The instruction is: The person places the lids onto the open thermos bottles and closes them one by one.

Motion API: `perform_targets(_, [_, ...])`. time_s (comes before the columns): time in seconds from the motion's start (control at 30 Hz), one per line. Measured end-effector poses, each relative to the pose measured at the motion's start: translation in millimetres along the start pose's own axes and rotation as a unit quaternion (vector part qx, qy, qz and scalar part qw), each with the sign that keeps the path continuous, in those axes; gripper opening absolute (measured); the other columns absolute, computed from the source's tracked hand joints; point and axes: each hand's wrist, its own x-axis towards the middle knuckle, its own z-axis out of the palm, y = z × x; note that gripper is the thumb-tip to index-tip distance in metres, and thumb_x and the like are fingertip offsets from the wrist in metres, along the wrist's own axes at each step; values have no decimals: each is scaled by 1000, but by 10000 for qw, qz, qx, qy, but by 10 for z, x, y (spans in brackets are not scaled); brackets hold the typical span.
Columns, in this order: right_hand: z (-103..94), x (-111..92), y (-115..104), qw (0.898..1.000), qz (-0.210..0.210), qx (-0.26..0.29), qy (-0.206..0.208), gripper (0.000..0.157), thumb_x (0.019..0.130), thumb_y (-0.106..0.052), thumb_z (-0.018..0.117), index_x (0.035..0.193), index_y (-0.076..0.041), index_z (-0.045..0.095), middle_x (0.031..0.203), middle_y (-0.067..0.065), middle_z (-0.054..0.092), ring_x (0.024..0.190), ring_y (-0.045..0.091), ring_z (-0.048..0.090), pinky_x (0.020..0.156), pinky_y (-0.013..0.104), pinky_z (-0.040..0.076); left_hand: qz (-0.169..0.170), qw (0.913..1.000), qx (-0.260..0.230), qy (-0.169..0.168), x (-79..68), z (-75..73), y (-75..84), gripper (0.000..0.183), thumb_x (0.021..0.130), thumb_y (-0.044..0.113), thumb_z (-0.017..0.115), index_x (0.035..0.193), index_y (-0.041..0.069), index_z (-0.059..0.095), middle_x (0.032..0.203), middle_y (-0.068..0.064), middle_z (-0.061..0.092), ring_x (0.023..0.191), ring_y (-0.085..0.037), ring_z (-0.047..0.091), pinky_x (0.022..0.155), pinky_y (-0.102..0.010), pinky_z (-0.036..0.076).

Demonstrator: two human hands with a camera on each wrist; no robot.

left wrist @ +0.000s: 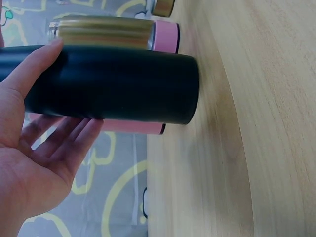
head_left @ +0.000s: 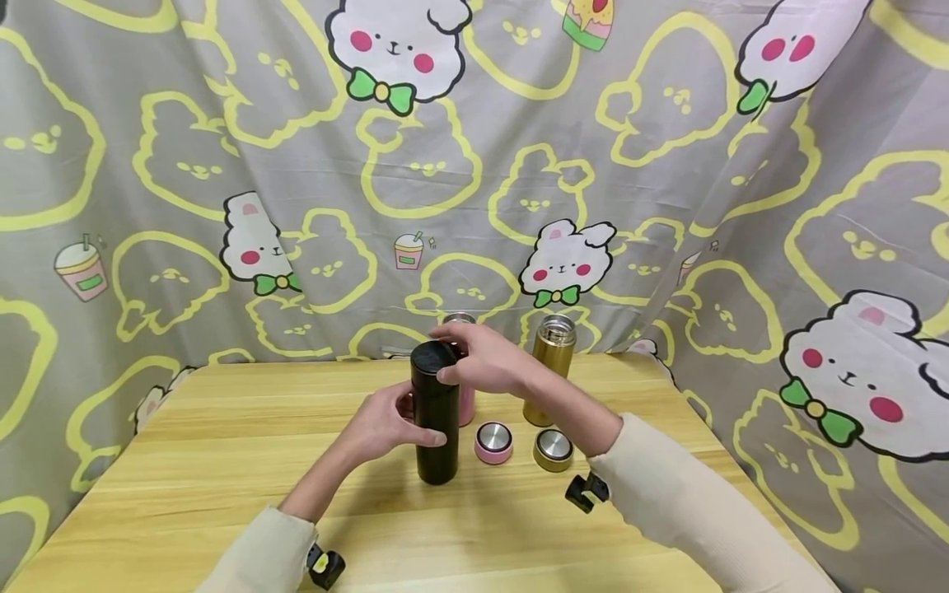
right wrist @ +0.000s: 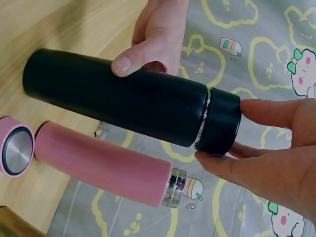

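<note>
A black thermos bottle (head_left: 436, 424) stands upright near the middle of the wooden table; whether its base touches the wood I cannot tell. My left hand (head_left: 385, 424) grips its body from the left, the thumb across the front. On its black lid (right wrist: 219, 122) are the thumb and fingers of my right hand (head_left: 485, 358), pinching the rim. A thin silvery gap shows between lid and body in the right wrist view. Behind it is a lidless pink thermos (right wrist: 106, 163), partly hidden in the head view. A gold thermos (head_left: 552, 354), also lidless, stands behind my right forearm.
A pink lid (head_left: 493, 443) and a gold lid (head_left: 553, 450) lie on the table (head_left: 222, 461) to the right of the black thermos. A patterned grey curtain (head_left: 311, 181) hangs along the table's far edge.
</note>
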Motion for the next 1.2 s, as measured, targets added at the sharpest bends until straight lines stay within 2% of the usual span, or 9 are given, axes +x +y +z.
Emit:
perform_targets(0.1, [5,7,6,9999,-24,-139,57,56,90,-15,71,143,-12,55,139,10,60,120,28,61,102,44,49,28,10000,-1,10,6,3,-5,67,65,39,96,123,23,66,104,2,74,93,-15,69,85,-39,55])
perform_targets(0.2, [19,7,8,9995,66,-237,223,55,89,-21,75,140,-11,57,136,10,62,120,28,62,102,45,50,21,10000,-10,28,-3,-7,-7,67,65,38,96,122,24,66,103,2,73,92,-16,69,84,-39,55])
perform_targets(0.4, [60,4,18,9962,172,-565,642,60,84,-37,83,132,-11,58,121,8,67,111,24,64,97,42,52,44,10000,26,16,-5,-11,-12,68,64,39,96,123,24,66,103,2,73,92,-15,69,83,-38,56])
perform_targets(0.5, [66,-1,29,9948,125,-716,711,63,84,-41,82,134,-11,57,121,8,67,111,23,64,97,41,52,57,10000,29,-8,-3,-8,-13,68,64,39,96,122,23,66,103,2,73,92,-15,69,84,-38,56])
perform_targets(0.7, [28,-19,29,9979,24,-477,433,60,90,-32,74,144,-14,53,139,9,61,125,27,60,105,46,48,66,10000,40,-27,-1,-7,-9,67,64,40,96,121,22,66,103,2,74,93,-15,69,84,-39,56])
perform_targets(0.9, [20,4,14,9991,-33,-406,137,60,89,-19,71,146,-16,54,138,8,62,121,24,61,105,44,47,35,10000,19,-30,1,-10,-13,67,64,40,96,121,22,66,103,2,73,93,-15,69,85,-39,55])
perform_targets(1.03, [26,8,19,9983,-62,-542,200,57,89,-21,72,144,-15,56,135,8,63,115,23,63,100,43,49,29,10000,25,-11,3,-9,-10,66,64,39,96,120,22,66,102,2,73,92,-15,69,84,-39,55])
perform_targets(1.2, [46,-6,18,9971,23,-580,491,57,88,-29,78,139,-12,58,133,7,64,113,24,65,97,41,52,35,10000,28,4,4,-7,2,67,63,41,96,120,23,66,102,3,73,92,-15,69,84,-39,55])
